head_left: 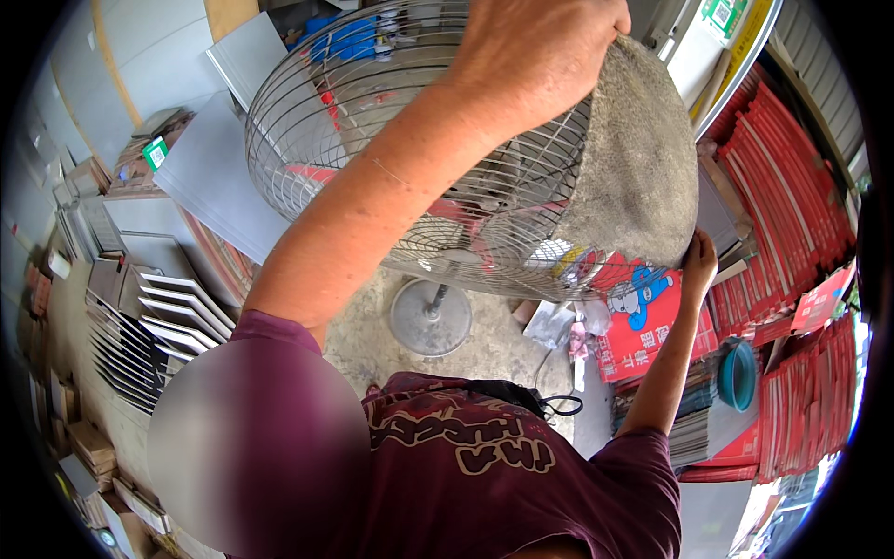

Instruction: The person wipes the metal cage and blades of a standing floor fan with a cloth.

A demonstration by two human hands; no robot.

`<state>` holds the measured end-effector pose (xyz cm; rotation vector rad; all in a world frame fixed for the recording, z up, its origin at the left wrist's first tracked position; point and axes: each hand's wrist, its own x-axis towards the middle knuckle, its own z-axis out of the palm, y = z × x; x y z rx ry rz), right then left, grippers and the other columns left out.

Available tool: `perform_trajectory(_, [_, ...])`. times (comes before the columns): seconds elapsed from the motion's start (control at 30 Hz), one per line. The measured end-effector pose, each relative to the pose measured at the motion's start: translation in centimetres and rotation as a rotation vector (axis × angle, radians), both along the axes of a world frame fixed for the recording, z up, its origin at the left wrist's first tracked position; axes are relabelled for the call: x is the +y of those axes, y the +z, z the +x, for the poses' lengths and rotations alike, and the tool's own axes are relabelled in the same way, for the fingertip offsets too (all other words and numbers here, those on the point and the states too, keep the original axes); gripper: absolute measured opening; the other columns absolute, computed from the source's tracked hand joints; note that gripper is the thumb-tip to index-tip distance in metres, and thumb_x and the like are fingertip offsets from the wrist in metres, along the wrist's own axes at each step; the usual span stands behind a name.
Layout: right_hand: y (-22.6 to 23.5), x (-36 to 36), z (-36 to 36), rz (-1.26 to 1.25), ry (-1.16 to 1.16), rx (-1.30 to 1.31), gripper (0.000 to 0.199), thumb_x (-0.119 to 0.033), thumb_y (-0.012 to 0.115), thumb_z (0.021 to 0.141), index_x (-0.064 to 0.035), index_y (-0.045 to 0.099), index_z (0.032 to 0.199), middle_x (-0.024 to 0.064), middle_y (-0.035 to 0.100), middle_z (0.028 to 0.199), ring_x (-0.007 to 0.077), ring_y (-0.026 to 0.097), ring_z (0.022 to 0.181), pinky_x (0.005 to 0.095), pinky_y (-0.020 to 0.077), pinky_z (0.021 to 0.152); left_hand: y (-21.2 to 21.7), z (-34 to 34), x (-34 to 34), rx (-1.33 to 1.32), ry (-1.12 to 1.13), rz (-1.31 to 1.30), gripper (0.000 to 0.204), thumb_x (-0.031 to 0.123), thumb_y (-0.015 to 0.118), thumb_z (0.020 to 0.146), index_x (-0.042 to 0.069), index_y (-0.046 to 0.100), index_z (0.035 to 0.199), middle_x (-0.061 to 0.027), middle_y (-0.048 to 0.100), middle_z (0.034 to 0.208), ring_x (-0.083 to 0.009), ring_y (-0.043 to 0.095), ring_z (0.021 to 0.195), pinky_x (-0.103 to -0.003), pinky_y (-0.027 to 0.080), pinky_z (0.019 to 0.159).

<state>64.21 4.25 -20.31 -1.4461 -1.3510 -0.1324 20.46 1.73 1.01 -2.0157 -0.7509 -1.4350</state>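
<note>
A large pedestal fan stands before me, its round wire guard (307, 112) tilted and its red blades (456, 210) showing through. Over the guard's right part lies a coarse grey-brown cloth (643, 158), stretched smooth. My left hand (545, 56) reaches across the guard to the cloth's upper edge, its fingers closed on it. At the cloth's lower right edge, my right hand (700, 265) is closed on the rim of the cloth; the fingertips are partly hidden. The fan's round grey base (431, 319) rests on the concrete floor below.
Red boxes (778, 177) are stacked along the right, with a teal basin (737, 375) beside them. A red printed carton (652, 317) lies under the cloth's side. On the left are tile panels (182, 317) in racks and grey boards (219, 177).
</note>
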Motion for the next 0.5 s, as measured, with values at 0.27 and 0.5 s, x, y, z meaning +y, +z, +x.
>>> perform_trajectory(0.27, [4.0,-1.9,-3.8,0.105,-0.019,-0.017,0.018,-0.012,0.060,0.094,-0.0036,0.070,0.106,0.0068,0.067,0.094,0.0122,0.062,0.086,0.0259,0.0471,0.078,1.0,-3.9,-0.1,-0.101,0.070,0.094,0.003,0.012,0.062,0.083,0.012,0.065,0.082,-0.0050,0.062,0.082,-0.0265,0.057,0.086,-0.040,0.039,0.079])
perform_trajectory(0.5, [7.9,-3.9,-7.3,0.213,0.016,-0.082,0.018,-0.012,0.060,0.095,-0.0058,0.070,0.109,0.0036,0.067,0.098,0.0092,0.060,0.089,0.0232,0.0462,0.079,1.3,-9.4,1.3,-0.205,0.153,0.010,0.006,0.012,0.065,0.081,0.008,0.067,0.083,-0.0063,0.064,0.079,-0.0228,0.060,0.079,-0.037,0.043,0.075])
